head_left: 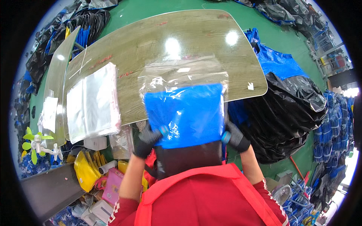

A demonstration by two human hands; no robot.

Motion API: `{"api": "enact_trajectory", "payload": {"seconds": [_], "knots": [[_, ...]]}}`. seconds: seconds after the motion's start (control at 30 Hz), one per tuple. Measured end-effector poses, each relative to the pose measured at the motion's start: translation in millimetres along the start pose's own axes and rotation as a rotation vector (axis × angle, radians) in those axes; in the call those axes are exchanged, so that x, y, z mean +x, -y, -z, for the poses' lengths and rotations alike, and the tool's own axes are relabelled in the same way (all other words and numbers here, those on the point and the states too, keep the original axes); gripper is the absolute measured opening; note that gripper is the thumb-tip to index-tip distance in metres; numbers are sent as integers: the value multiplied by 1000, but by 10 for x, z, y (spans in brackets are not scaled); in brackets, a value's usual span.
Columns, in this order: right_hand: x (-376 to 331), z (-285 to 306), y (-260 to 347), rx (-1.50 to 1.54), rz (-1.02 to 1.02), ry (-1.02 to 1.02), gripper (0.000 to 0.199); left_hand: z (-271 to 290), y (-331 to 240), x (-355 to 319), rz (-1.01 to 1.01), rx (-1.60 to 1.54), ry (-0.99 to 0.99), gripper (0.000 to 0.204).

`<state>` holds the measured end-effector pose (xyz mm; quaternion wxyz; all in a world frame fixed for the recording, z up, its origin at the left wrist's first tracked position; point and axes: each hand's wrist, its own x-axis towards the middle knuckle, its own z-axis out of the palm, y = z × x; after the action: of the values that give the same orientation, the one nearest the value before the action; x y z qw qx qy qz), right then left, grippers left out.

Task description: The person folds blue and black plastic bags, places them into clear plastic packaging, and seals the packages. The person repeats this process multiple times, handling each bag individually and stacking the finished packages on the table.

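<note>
A folded blue and black plastic sheet item (184, 113) lies inside a clear plastic bag (184, 71) at the near edge of the wood-patterned table (143, 45). The bag's upper part is flat on the table, while the black lower end hangs toward my red apron (188, 188). Gloved in grey and black, my left hand (148, 140) grips the bag's left side near the bottom. On the opposite side my right hand (234, 136), gloved alike, holds the right edge. Both thumbs rest on the front; the other fingers are partly hidden behind.
A stack of clear bags (92, 101) lies on the table's left part. Right of the table stands a big heap of black and blue sheeting (283, 113). A small green fan (37, 143) and yellow folded items (86, 171) are at lower left.
</note>
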<state>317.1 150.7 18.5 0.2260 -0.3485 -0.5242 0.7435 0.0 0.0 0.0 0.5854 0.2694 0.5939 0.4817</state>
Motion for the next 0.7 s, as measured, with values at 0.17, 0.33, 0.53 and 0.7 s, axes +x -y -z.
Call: {"api": "enact_trajectory", "payload": {"seconds": [0.17, 0.33, 0.53, 0.7], "knots": [[-10, -377, -60, -116, 44, -51, 80, 202, -15, -383, -93, 95, 264, 75], [21, -252, -3, 218, -34, -59, 72, 101, 102, -71, -80, -135, 95, 84], [-253, -456, -83, -114, -27, -36, 68, 307, 29, -253, 28, -339, 233, 71], [44, -207, 6, 319, 34, -167, 56, 31, 130, -175, -86, 58, 119, 88]]}}
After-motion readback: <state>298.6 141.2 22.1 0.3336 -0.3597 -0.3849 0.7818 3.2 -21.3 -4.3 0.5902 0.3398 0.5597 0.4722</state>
